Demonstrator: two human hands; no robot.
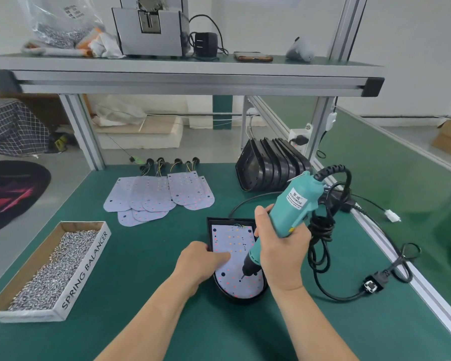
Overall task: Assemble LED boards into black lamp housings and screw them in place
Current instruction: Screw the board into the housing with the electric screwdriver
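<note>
Surface: green bench.
Housing: centre of bench, board inside.
Left hand: from 9 o'clock, straight finger pressing board.
Right hand: wrapped round screwdriver, bit touching board at 5 o'clock.

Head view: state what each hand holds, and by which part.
The right hand grips the teal plastic electric screwdriver around its lower barrel. The left hand holds nothing; its fingers press the white LED board.

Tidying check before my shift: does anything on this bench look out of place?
The cord sits in a tangled bundle beside the screwdriver, and a plug lies loose near the right edge of the bench. Nothing looks spilled.
</note>
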